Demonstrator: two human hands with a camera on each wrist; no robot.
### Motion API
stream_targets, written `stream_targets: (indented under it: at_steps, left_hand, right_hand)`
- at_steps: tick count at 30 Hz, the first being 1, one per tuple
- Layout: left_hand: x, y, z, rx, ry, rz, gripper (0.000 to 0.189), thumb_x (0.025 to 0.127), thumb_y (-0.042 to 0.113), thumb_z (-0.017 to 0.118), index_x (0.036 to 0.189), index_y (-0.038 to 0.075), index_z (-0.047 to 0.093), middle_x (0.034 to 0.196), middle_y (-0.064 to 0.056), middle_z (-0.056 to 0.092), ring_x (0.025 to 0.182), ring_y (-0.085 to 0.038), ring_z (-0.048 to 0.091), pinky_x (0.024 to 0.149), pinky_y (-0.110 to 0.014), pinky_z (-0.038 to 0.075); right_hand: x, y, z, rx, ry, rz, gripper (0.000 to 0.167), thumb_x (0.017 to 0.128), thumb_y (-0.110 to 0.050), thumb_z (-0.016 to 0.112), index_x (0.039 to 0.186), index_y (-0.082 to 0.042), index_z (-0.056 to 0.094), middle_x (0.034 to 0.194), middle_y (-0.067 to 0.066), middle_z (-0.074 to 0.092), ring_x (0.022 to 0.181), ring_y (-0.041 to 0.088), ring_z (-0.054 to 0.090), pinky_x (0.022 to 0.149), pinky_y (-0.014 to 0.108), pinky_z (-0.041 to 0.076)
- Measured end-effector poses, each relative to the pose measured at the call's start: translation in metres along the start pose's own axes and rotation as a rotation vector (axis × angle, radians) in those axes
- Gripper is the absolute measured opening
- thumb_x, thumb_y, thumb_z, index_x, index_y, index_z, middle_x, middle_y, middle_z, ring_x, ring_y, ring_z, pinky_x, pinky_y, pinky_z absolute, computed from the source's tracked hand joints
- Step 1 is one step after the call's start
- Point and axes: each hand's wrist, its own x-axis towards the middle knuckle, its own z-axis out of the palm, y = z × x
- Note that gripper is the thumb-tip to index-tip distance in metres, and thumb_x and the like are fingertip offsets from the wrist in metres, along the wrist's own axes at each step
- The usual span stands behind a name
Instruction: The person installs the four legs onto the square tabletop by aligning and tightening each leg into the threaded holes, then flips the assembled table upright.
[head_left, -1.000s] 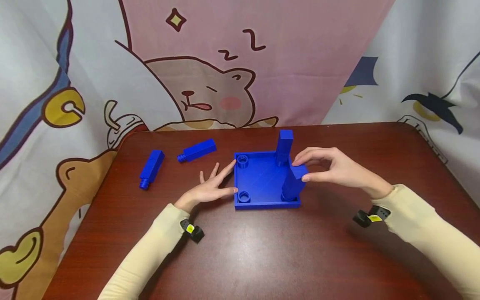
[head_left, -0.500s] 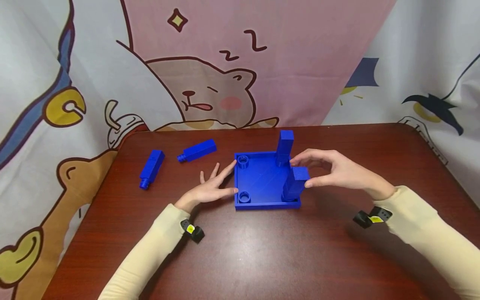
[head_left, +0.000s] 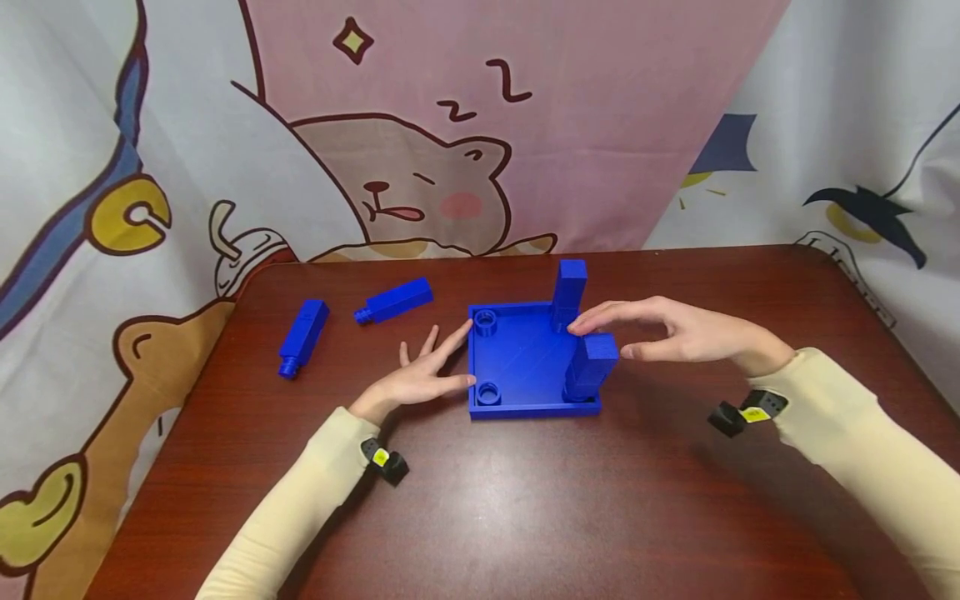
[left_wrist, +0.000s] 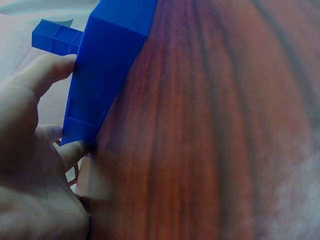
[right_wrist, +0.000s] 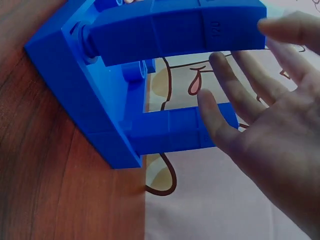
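Note:
A square blue tray-like base (head_left: pixel 525 358) with a raised rim lies on the table. My left hand (head_left: pixel 416 379) rests against its left side, fingers spread; the left wrist view has the thumb and fingertips on that wall. One blue square leg (head_left: pixel 595 364) stands in the near right corner, leaning slightly. Around its upper part my right hand (head_left: pixel 686 335) is held loosely, thumb on one side and fingers beyond. In the right wrist view those fingers are spread and relaxed beside the leg (right_wrist: pixel 180 32). A second blue leg (head_left: pixel 570 287) is upright in the far right corner.
Round threaded sockets, one far left (head_left: pixel 485 323) and one near left (head_left: pixel 489 394), sit in the base's corners. Two more blue legs with threaded ends, one slanted (head_left: pixel 395 301) and one farther left (head_left: pixel 304 336), lie on the table. A patterned curtain (head_left: pixel 585 125) hangs behind.
My right fingers have loosened from the top of the near right leg and shifted, with the thumb now off to its right. The left hand and base have stayed put.

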Motion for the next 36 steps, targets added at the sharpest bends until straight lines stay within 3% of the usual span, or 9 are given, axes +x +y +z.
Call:
stream_targets:
  at_steps: [5, 13, 19, 24, 30, 36]
  left_hand:
    - [0.001, 0.000, 0.001, -0.005, -0.002, -0.002, 0.085, 0.094, 0.044, 0.057, 0.156, 0.035, 0.000, 0.160, 0.007, 0.011, 0.143, -0.027, -0.018, 0.097, -0.062, -0.026]
    - [0.001, -0.001, -0.001, -0.006, -0.008, -0.003, 0.085, 0.093, 0.047, 0.056, 0.155, 0.035, -0.001, 0.160, 0.007, 0.010, 0.143, -0.027, -0.019, 0.097, -0.062, -0.026]
    - [0.002, -0.001, -0.001, -0.004, -0.008, -0.005, 0.085, 0.093, 0.047, 0.056, 0.156, 0.035, -0.001, 0.160, 0.007, 0.010, 0.143, -0.027, -0.019, 0.097, -0.062, -0.026]
    - [0.002, -0.001, 0.000, -0.004, -0.004, -0.002, 0.084, 0.094, 0.046, 0.056, 0.156, 0.035, 0.000, 0.160, 0.007, 0.011, 0.143, -0.027, -0.018, 0.097, -0.062, -0.026]
    - [0.001, -0.001, -0.001, -0.004, -0.005, -0.002, 0.085, 0.094, 0.046, 0.056, 0.155, 0.035, -0.001, 0.160, 0.008, 0.010, 0.143, -0.027, -0.018, 0.097, -0.062, -0.026]
    - [0.000, 0.000, -0.001, -0.008, -0.011, -0.005, 0.085, 0.094, 0.046, 0.056, 0.156, 0.035, -0.001, 0.160, 0.007, 0.010, 0.143, -0.026, -0.019, 0.097, -0.061, -0.026]
  right_hand:
    - [0.003, 0.004, 0.000, 0.025, -0.003, -0.009, 0.050, 0.090, 0.005, 0.055, 0.139, -0.006, 0.051, 0.138, 0.010, 0.052, 0.129, 0.027, 0.046, 0.103, 0.041, 0.039]
    - [0.003, 0.007, 0.000, 0.108, -0.009, 0.084, 0.044, 0.092, 0.004, 0.055, 0.135, -0.008, 0.054, 0.133, 0.007, 0.057, 0.123, 0.027, 0.053, 0.097, 0.038, 0.045]
    - [0.006, 0.008, 0.003, 0.095, 0.056, 0.107, 0.032, 0.087, 0.003, 0.068, 0.116, -0.008, 0.060, 0.112, 0.006, 0.063, 0.105, 0.024, 0.061, 0.090, 0.036, 0.050]
    - [0.008, 0.012, 0.006, 0.086, 0.097, 0.070, 0.027, 0.085, 0.006, 0.068, 0.106, -0.008, 0.060, 0.099, 0.007, 0.062, 0.093, 0.023, 0.062, 0.085, 0.033, 0.051]
    - [0.006, 0.015, 0.007, 0.079, 0.119, 0.055, 0.029, 0.084, 0.007, 0.069, 0.107, -0.008, 0.061, 0.099, 0.007, 0.063, 0.090, 0.023, 0.063, 0.080, 0.033, 0.052]
    - [0.007, 0.012, 0.006, 0.083, 0.103, 0.043, 0.040, 0.085, 0.008, 0.067, 0.122, -0.005, 0.058, 0.118, 0.009, 0.060, 0.103, 0.024, 0.061, 0.085, 0.037, 0.052]
